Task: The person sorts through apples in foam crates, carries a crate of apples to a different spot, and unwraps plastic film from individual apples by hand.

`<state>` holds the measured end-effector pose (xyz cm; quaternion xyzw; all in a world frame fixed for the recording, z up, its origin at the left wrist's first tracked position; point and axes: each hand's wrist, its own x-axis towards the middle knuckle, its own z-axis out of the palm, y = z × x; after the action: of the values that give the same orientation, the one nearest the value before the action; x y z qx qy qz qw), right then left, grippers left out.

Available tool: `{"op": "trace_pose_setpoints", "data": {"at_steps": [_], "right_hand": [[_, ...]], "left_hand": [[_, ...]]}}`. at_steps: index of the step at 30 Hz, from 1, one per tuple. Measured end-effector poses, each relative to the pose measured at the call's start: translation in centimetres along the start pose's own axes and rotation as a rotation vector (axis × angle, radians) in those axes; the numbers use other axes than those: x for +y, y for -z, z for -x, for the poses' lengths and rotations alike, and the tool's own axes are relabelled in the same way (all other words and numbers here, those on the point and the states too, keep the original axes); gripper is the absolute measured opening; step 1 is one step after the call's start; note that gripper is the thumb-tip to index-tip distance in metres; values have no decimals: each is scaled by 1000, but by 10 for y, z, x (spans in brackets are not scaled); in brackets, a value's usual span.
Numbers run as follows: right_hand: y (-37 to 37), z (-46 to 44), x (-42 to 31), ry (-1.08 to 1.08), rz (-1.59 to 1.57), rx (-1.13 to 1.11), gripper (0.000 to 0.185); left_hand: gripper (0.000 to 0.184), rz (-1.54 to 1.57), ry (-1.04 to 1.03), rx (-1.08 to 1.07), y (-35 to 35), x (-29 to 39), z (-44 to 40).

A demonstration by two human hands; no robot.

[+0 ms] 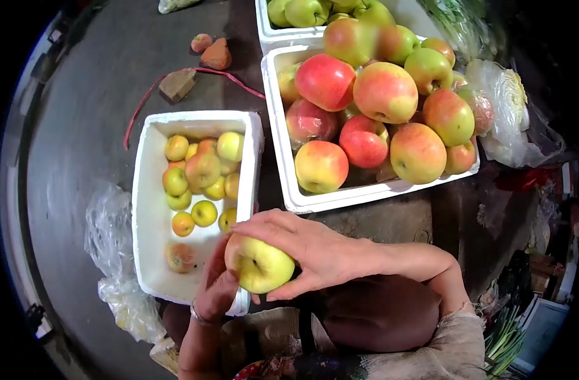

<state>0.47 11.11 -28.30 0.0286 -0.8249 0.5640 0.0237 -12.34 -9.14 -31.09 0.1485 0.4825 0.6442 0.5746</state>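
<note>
A yellow-green apple (262, 265) with a pink blush is between my two hands, its dimpled end turned toward me. My right hand (311, 250) curls over its top and right side, thumb below. Against its left side is my left hand (214, 285), fingers partly hidden behind the fruit, a bracelet at the wrist. Just beyond my left hand, a white foam box (139, 209) contains several smaller yellow and red apples (202, 170). A second foam box (278, 136), farther right, is heaped with large red-yellow apples (386, 92), some of them wrapped in clear film.
Green apples (306, 11) fill another foam box at the back. Clear plastic bags (121, 272) lie left of the near box. On the floor are a brick piece (216, 54), a block (177, 85) and a red cord (141, 107). Bagged vegetables (508, 104) are at right.
</note>
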Motion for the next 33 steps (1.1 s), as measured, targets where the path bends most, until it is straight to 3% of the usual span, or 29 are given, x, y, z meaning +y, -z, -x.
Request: {"op": "trace_pose_setpoints", "data": {"at_steps": [5,7,8,11,14,17,19,21,23,26,27,29,33], "right_hand": [[31,6,-17,7,-161,82,85],[50,10,-25,49,-161,243,86],[65,10,-35,-13,-273,242,95],[67,17,-31,-16,-217,384,94],[46,14,-17,86,49,294,83],[23,9,-4,56,76,148,79],[18,11,7,10,-12,103,80],[9,19,9,-217,-404,102,83],[13,28,15,-199,-367,-51,84],[0,42,29,-363,-630,-179,83],[-3,43,36,-358,-637,-194,83],[-10,50,49,-547,-892,-186,85],[-11,61,77,-698,-1003,-108,83]], "left_hand": [[71,245,-68,-91,7,-1,-2],[60,118,-58,-89,14,4,-4],[60,117,-55,-102,13,4,-6],[54,35,-119,11,9,3,-12],[53,17,-104,-50,10,-6,-18],[47,-172,-102,108,14,-18,-10],[42,-178,-93,162,19,-11,-11],[38,-180,-146,239,19,3,-17],[40,-327,-133,303,38,9,-17],[38,-392,-170,376,53,14,-16],[38,-393,-168,393,56,17,-16],[37,-427,-239,407,59,16,-14],[33,-441,-227,397,52,6,-12]]}}
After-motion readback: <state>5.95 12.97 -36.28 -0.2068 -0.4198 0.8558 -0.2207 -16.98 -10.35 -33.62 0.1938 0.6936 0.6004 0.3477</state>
